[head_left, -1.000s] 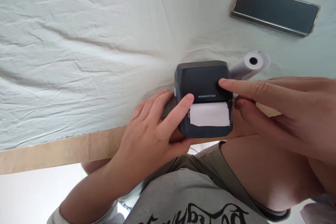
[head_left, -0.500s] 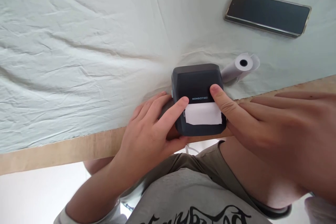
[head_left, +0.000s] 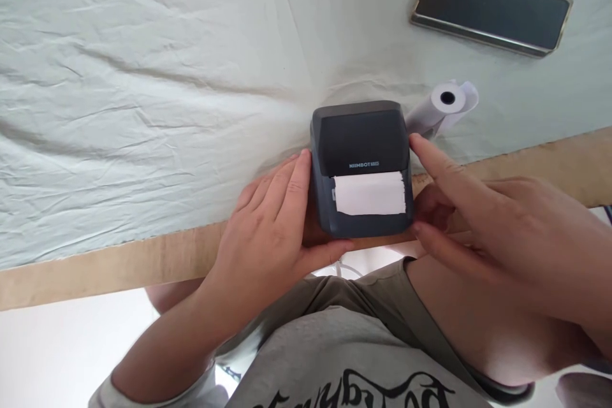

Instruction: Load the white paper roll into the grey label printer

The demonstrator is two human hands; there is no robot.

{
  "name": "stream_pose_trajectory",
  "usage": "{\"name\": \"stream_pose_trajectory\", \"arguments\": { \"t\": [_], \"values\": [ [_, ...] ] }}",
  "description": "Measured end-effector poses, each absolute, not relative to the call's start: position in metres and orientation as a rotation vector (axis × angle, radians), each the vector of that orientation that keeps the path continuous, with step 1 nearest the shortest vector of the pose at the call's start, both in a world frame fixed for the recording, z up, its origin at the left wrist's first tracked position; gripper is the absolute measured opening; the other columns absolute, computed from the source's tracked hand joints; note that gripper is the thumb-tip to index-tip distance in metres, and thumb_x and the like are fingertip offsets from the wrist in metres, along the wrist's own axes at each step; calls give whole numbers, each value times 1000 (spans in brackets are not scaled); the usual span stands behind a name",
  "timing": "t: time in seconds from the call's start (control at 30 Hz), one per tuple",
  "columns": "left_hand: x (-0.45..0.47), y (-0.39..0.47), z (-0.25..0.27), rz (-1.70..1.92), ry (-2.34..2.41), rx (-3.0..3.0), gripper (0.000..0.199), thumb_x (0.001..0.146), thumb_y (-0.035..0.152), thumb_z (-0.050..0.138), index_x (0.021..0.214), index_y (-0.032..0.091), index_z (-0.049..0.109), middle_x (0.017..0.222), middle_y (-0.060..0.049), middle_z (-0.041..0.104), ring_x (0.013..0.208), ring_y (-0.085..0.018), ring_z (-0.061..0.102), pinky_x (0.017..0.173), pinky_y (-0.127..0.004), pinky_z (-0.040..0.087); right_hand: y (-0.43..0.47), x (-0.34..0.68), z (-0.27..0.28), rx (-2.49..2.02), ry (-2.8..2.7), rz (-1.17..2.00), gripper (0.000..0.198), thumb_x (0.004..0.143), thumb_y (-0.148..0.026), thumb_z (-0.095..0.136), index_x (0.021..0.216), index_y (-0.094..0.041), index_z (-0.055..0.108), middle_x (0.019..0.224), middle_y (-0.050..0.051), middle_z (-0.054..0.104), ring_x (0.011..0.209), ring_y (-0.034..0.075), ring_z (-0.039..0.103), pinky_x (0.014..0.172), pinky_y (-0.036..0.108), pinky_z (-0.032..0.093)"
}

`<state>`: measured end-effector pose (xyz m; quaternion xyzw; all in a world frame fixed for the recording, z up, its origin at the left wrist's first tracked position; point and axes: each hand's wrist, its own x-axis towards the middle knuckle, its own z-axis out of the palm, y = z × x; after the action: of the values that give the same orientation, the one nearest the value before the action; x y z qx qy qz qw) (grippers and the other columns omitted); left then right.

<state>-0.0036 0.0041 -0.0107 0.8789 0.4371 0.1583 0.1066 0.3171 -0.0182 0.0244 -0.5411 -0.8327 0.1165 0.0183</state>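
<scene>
A dark label printer marked NIIMBOT sits at the table's near edge, its lid down. A strip of white paper with a ragged right edge comes out of its front slot. My left hand holds the printer's left side, fingers along the wall and thumb under the front edge. At the right side, my right hand has its index fingertip against the wall and its thumb by the lower right corner; its other fingers are curled and partly hidden.
A white paper roll with a loose end lies just behind the printer's right side. Farther back rests a phone in a clear case. The pale cloth is wrinkled, and the table's wooden edge shows in front.
My right thumb and left index finger have come off the printer's top. Both hands now hold its sides, and the paper strip is fully uncovered. The view has shifted slightly.
</scene>
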Motion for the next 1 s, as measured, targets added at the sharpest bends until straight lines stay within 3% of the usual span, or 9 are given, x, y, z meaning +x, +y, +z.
{"name": "stream_pose_trajectory", "arguments": {
  "t": [0.1,0.17,0.33,0.53,0.67,0.8,0.87,1.0],
  "values": [
    [-3,6,-8,456,1311,2587,100,119,87,51,185,13,36,169,-29,73,158,-45,75,128,-59,67,-10,314,22,-1698,-2567,404,85,116,-64,56,188,-22,38,100,8,76,90,20,75,72,27,54],
    [-2,8,-7,452,1324,2571,103,118,90,50,184,13,37,168,-28,73,158,-44,75,129,-59,66,-2,310,20,-1665,-2570,521,88,115,-68,60,187,-22,38,95,5,75,83,18,74,68,26,52],
    [-2,8,-5,441,1322,2507,107,112,92,62,187,20,38,172,-24,72,161,-45,73,133,-61,64,13,304,14,-1507,-2555,695,114,106,-79,73,189,-18,25,71,-7,68,50,17,56,47,28,31],
    [-6,8,-3,569,1344,2458,92,117,82,62,187,25,40,174,-21,72,163,-43,72,137,-61,62,19,298,14,-1507,-2482,713,115,113,-91,49,194,-18,11,68,-6,66,50,19,59,50,29,36],
    [-11,10,-5,487,1348,2484,93,121,79,58,191,23,31,175,-23,70,162,-44,72,133,-62,65,24,293,12,-1415,-2532,630,107,116,-87,48,193,-19,16,69,-6,66,48,19,59,46,29,38],
    [-13,11,-5,453,1291,2547,89,126,71,51,193,19,21,176,-27,69,165,-42,71,132,-60,65,26,287,16,-1320,-2600,547,96,122,-81,37,187,-11,25,67,-5,66,45,14,59,40,24,36],
    [-11,11,-4,464,1270,2591,86,128,67,49,190,14,26,173,-29,71,163,-41,73,131,-58,66,26,284,20,-1285,-2634,467,88,126,-73,33,182,-5,31,63,-5,63,41,12,54,38,22,33],
    [-6,10,-1,508,1331,2587,96,122,81,51,183,8,37,165,-32,76,158,-41,77,127,-57,70,24,285,26,-1276,-2652,386,87,126,-68,35,181,0,34,60,-3,61,41,14,52,35,24,29]
  ]
}}
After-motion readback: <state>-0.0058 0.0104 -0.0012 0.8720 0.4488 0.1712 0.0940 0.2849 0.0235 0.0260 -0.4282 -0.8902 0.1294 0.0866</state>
